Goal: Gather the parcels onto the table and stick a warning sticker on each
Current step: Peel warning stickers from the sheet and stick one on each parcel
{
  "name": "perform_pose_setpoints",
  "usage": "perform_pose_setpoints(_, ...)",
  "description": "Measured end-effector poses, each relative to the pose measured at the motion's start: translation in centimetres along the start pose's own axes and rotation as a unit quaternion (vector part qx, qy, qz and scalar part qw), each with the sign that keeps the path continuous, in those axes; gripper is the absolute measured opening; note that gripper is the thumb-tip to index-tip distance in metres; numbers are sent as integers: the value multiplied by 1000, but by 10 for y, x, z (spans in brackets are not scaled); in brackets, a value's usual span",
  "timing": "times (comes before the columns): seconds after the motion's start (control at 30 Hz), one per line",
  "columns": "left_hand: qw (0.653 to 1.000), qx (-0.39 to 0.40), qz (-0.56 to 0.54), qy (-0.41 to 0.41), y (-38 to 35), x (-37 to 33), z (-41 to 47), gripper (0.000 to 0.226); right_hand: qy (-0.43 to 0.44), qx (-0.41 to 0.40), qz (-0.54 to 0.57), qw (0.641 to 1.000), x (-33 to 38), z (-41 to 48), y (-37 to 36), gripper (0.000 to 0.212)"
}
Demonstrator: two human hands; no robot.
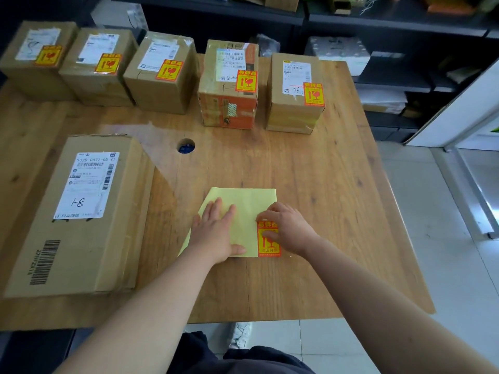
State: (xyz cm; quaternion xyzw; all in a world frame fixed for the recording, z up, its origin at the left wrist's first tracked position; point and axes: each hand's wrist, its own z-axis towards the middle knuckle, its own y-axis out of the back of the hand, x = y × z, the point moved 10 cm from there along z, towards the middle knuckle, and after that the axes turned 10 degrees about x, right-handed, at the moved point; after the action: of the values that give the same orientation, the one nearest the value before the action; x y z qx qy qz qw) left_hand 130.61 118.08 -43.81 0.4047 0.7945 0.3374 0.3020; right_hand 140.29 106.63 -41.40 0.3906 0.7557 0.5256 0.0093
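A pale yellow backing sheet [245, 203] lies on the wooden table [310, 184] near its front edge. My left hand [216, 233] presses flat on the sheet with straight fingers. One red and yellow warning sticker [270, 245] sits at the sheet's right edge. My right hand [289, 228] has its curled fingers on the sticker's top and its thumb on the face. A large flat parcel [78, 211] with no warning sticker lies at the left. Several smaller parcels [229, 85] stand in a row at the back, each bearing a warning sticker.
A round cable hole [186, 146] opens in the table between the large parcel and the back row. Dark shelving [351, 28] with goods runs behind the table. Tiled floor [432, 211] and a white frame lie to the right.
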Motion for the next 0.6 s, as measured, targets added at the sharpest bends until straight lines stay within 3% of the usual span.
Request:
perform_pose_setpoints(0.1,1000,-1,1,0,0,0,-1,108,-2,-1,-3,1000,-2,-1,-1,23)
perform_pose_setpoints(0.23,1000,-1,5,0,2,-1,-1,107,-10,0,22,1000,-4,0,0,38)
perform_pose_setpoints(0.4,1000,0,8,-2,2,-2,-3,107,-5,7,19,1000,-3,3,2,18)
perform_pose_setpoints(0.5,1000,1,9,-3,2,-2,-3,108,-13,-14,67,998,-6,4,9,19)
perform_pose_setpoints(0.6,1000,-1,12,-1,3,-2,-3,107,-10,-29,47,998,0,9,16,15)
